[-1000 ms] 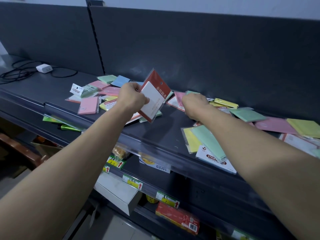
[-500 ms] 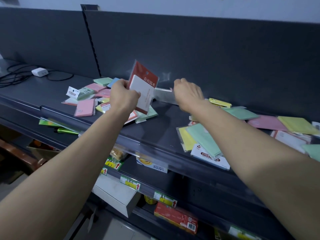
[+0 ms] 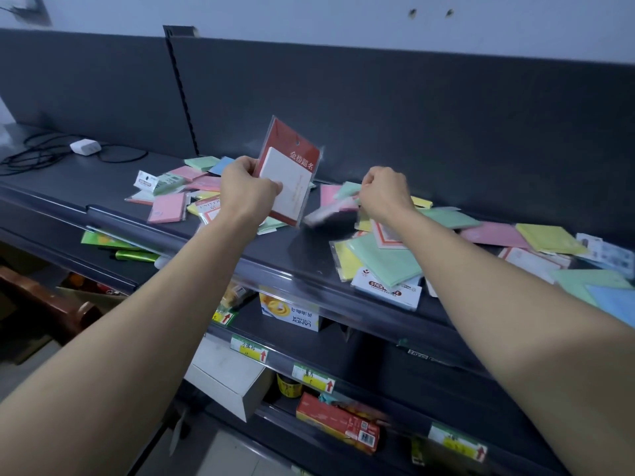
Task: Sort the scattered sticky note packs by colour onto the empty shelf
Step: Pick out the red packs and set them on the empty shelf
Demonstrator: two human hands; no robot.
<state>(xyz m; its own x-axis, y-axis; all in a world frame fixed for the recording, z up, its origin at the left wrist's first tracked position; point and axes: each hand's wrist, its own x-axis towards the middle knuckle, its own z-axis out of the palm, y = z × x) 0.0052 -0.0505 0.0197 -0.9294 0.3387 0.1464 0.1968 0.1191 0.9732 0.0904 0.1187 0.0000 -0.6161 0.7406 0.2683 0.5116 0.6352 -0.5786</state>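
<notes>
A white charger (image 3: 85, 146) lies at the far left of the dark shelf (image 3: 86, 180), where sticky note packs (image 3: 201, 163) are strewn in two loose heaps. In the left heap a pink pack (image 3: 167, 208) lies flat near the front edge, with green, blue and yellow ones behind it. The person's left hand (image 3: 249, 187) grips a red pack (image 3: 290, 173) by its left edge, fingers and thumb closed on it, holding it upright above the shelf between the heaps. Just beside it, the right hand (image 3: 386, 192) hangs over the right heap, fingers curled. A blurred pack (image 3: 326, 211) juts out to its left, but whether the hand holds it cannot be told. Farther right a green pack (image 3: 385, 259) overlaps a yellow one. A red box (image 3: 338, 424) sits on a lower shelf.
</notes>
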